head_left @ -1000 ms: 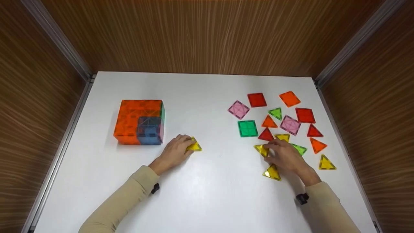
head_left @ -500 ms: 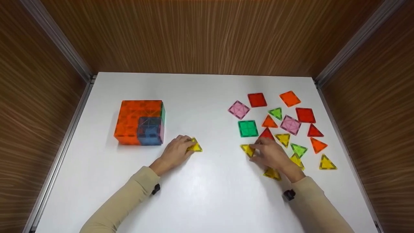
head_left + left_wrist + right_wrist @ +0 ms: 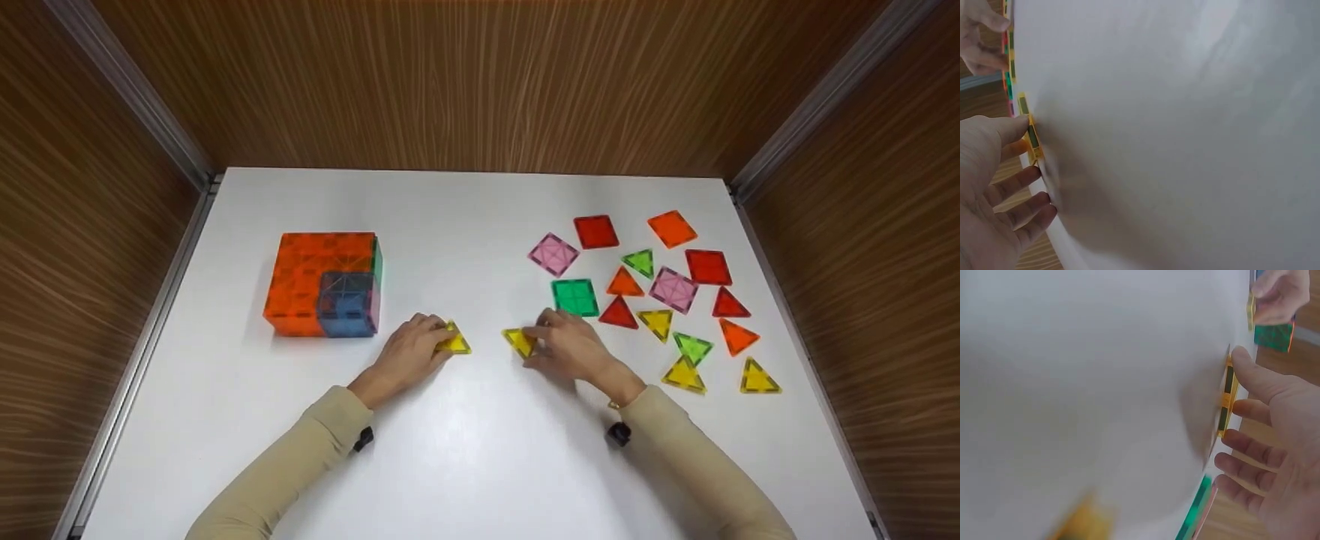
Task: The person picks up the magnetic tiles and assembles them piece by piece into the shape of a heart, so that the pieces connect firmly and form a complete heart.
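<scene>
My left hand [image 3: 411,346] pinches a yellow triangular magnetic tile [image 3: 458,343] between thumb and index finger, low over the white table. In the left wrist view the same tile [image 3: 1032,136] shows edge-on. Facing it, my right hand [image 3: 574,346] holds a second yellow triangular tile [image 3: 516,341] by its right side. The right wrist view shows this tile [image 3: 1226,400] edge-on, between thumb and index finger, with the other fingers spread apart. A gap separates the two tiles. The fingers partly cover both.
A boxy block of orange tiles [image 3: 300,277] with a blue corner [image 3: 346,311] stands at left. Loose tiles lie at right: a green square [image 3: 575,297], a red triangle [image 3: 619,313], a yellow triangle [image 3: 684,375] and several others. Another yellow triangle [image 3: 614,406] is mostly hidden under the right wrist.
My right hand has carried its yellow triangle leftward, out of the scattered tiles and close to the left hand's tile. The left hand has stayed almost still, holding its triangle.
</scene>
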`<control>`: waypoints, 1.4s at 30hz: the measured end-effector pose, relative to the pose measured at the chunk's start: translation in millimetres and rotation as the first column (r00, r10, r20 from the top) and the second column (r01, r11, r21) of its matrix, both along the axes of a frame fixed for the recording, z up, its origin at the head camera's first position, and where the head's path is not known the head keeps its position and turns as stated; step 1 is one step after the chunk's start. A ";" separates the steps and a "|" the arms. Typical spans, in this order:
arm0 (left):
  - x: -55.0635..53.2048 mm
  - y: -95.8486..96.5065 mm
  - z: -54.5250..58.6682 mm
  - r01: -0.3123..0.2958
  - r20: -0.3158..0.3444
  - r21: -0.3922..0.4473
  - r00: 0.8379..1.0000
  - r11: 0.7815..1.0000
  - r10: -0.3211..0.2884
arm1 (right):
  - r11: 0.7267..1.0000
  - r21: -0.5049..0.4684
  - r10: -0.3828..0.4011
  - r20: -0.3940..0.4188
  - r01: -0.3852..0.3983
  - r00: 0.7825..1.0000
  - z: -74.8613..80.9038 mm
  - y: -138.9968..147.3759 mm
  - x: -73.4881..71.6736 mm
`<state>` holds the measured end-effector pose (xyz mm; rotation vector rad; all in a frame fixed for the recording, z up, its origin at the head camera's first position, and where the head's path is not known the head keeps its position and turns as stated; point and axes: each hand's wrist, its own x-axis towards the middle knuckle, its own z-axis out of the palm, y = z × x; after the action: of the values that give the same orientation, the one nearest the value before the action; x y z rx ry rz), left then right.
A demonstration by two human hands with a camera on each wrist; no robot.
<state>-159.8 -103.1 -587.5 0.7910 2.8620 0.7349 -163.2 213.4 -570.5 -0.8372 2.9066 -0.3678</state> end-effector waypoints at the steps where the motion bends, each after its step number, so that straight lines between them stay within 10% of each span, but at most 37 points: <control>1: 0.2 0.1 -0.3 0.000 -0.003 0.001 1.000 1.000 0.000 | 1.000 0.004 0.003 0.006 -0.003 1.000 0.3 -6.5 -2.0; 25: -0.4 7.9 3.3 0.020 0.010 -0.038 1.000 0.999 -0.019 | 0.997 0.006 0.083 -0.060 -0.083 0.995 -5.4 -70.3 -18.1; 42: -5.0 12.8 1.6 0.034 0.050 -0.043 0.998 0.998 -0.032 | 0.987 -0.152 -0.057 0.016 0.058 0.998 -4.8 50.3 33.5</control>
<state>-164.8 -90.4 -585.9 0.8010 2.8041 0.6749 -129.7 263.7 -575.2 -0.7682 2.9261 -0.6047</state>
